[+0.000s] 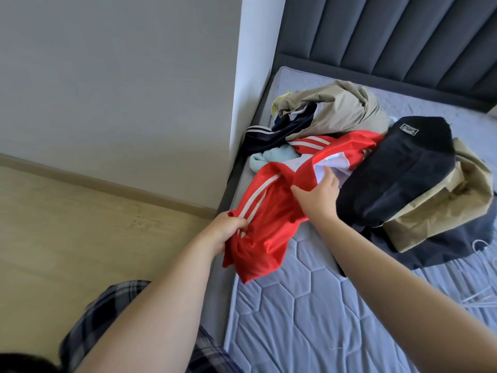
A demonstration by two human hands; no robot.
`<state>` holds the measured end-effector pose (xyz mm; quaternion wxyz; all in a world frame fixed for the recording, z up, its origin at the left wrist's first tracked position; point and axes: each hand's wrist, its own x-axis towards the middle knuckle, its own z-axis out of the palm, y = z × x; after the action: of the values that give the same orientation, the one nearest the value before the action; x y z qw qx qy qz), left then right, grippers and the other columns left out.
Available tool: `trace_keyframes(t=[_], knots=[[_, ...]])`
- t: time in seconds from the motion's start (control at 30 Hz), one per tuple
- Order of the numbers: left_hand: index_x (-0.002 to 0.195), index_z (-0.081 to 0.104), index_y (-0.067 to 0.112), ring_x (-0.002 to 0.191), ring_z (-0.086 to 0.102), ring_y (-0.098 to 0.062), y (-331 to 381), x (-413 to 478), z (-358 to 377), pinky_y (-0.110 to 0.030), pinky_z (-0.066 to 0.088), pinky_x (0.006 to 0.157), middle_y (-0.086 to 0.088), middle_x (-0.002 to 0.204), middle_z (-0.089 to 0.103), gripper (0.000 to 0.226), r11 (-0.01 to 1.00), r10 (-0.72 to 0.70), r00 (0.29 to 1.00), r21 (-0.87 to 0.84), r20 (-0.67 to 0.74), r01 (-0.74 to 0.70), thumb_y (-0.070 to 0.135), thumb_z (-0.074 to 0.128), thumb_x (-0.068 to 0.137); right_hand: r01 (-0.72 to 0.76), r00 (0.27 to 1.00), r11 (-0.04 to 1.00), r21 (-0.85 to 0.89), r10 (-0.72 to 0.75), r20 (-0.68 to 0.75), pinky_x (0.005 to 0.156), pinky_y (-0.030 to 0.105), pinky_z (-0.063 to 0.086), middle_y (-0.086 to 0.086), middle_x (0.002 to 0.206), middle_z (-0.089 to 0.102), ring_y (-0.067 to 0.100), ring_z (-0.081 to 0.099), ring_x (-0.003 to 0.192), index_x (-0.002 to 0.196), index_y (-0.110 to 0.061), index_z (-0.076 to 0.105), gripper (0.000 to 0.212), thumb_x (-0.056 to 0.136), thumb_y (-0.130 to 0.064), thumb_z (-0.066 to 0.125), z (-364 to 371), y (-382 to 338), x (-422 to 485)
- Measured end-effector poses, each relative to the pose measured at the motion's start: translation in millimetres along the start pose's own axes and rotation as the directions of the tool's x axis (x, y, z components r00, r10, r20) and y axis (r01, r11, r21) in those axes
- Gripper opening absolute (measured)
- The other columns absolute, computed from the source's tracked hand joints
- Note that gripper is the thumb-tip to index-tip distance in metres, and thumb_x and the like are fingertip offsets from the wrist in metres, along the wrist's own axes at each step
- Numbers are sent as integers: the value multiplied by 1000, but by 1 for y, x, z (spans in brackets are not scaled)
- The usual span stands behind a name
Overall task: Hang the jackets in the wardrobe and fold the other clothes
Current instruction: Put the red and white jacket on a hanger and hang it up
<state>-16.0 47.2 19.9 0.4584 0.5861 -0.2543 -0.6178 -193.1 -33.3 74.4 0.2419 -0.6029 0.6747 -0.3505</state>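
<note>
A red jacket with white stripes (pixel 271 211) lies stretched from the clothes pile toward the bed's near edge. My left hand (pixel 228 230) grips its bunched lower end at the mattress edge. My right hand (pixel 320 193) rests on the jacket's middle, fingers reaching to the white lining, thumb spread over the red cloth. Behind lie a beige jacket (pixel 338 109), a navy striped garment (pixel 271 135) and a light blue garment (pixel 271 157). To the right lie a black garment (pixel 403 168) and a tan one (pixel 441 211).
The grey quilted mattress (pixel 309 313) fills the lower right. A dark padded headboard (pixel 390 36) stands behind the pile. A white wall corner (pixel 242 90) borders the bed's left side. Wooden floor (pixel 80 224) lies left. White hangers (pixel 481 267) show at the right edge.
</note>
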Motion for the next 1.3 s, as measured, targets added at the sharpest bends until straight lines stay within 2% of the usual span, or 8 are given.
trace_keyframes(t=[0.1,0.23,0.5,0.63,0.8,0.93,1.17,1.3], knots=[[72,65,3,44,60,-17,1,-2,-2,-18,47,43,-7,54,64,33,999,-32,999,-4,2,32,-17,40,74,-168,977,982,86,154,147,83,26,37,12,126,54,25,51,117,141,-7,36,65,83,-13,64,6,0,12],[69,59,13,52,55,-15,6,9,-24,-21,43,52,-4,60,60,23,999,43,947,41,-319,-31,-4,53,83,222,964,975,27,-224,147,67,18,34,4,80,68,21,59,82,86,-9,69,7,81,-8,65,10,-40,-10],[103,59,16,72,60,-10,21,11,-39,-27,39,61,4,81,65,15,979,-64,941,-202,-333,-4,20,46,96,523,728,827,-207,-307,613,56,25,37,7,63,58,18,50,58,61,-9,54,39,92,-34,59,6,-64,-38],[119,58,22,105,56,-15,16,9,-21,-33,37,94,1,110,60,25,999,33,990,30,-138,-29,28,44,99,531,847,750,-395,-470,247,78,38,42,15,109,63,34,56,96,108,-8,62,26,86,-2,48,8,-32,-10],[114,67,18,104,60,-12,-3,10,-3,-23,43,86,3,108,67,27,873,250,968,440,-37,-208,21,62,88,689,725,310,-655,-292,624,114,44,18,11,156,15,32,17,141,146,-23,30,72,82,-11,59,28,17,13],[120,62,16,108,58,-17,-16,9,3,-29,44,94,0,116,65,39,695,303,951,666,68,-270,22,66,82,683,728,207,-701,-280,626,115,47,13,4,135,47,26,33,132,126,-23,54,37,90,-14,49,41,35,20],[118,58,16,103,59,-25,-24,17,9,-28,42,81,-4,110,65,37,637,423,901,738,-94,-222,23,61,82,445,857,812,-376,-266,440,64,30,33,13,87,66,31,59,84,88,-7,60,18,93,-23,54,68,5,3],[81,57,11,86,59,-33,0,9,2,-28,32,62,-12,87,67,2,751,473,833,626,-287,-211,11,56,83,443,835,886,-137,-352,422,62,29,28,4,68,55,24,47,73,78,-7,57,16,90,-17,59,68,-48,-8]])
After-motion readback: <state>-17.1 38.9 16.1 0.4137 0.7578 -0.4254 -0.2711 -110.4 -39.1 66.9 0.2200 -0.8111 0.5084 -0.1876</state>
